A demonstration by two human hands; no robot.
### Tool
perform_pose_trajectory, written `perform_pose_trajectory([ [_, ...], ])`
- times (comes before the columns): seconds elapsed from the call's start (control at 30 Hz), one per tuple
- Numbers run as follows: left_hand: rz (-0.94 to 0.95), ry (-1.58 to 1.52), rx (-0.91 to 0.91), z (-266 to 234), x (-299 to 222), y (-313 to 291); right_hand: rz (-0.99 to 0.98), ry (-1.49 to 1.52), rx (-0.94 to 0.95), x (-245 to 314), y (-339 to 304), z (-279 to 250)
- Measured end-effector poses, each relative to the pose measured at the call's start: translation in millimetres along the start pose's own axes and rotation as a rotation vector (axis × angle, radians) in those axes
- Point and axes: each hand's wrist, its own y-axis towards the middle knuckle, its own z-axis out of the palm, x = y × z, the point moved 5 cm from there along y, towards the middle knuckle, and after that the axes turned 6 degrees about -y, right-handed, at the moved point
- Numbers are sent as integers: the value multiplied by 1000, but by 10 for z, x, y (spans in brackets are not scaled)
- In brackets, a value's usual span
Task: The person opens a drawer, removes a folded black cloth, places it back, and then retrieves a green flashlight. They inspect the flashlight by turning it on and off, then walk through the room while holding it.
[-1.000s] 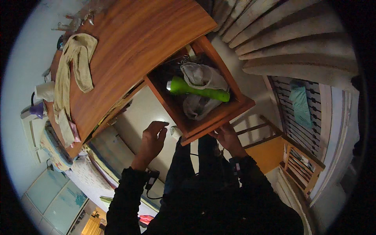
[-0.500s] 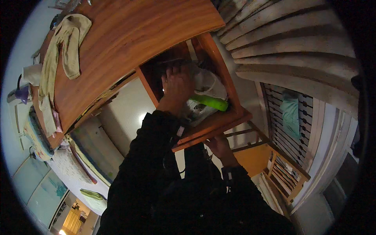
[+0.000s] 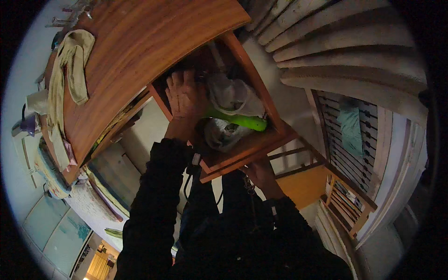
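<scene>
One wooden drawer, slid out from under the wood-grain table; inside: one smooth green cylinder, two crumpled translucent bags. Left hand hides the cylinder's left end, fingers extended, close together; can't tell grip under palm. Right hand at drawer front's underside, fingers partly hidden, grip unclear.

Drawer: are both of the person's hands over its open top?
No, only the left hand is over the drawer; the right hand is outside, at its front.
</scene>
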Motion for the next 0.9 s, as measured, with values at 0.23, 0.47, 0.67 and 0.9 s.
perform_pose_trajectory([
  [0.23,337,225,-308,272,152,434,-69,-28,-65,-7,-38,-19],
  [0.47,-77,539,514,478,444,598,-6,-23,-68,-60,-10,-55],
  [0.67,265,397,139,131,70,182,-201,-1014,-47,-5,-45,-84],
  [0.9,305,285,101,-88,-31,-132,-19,-124,7,3,1,-11],
])
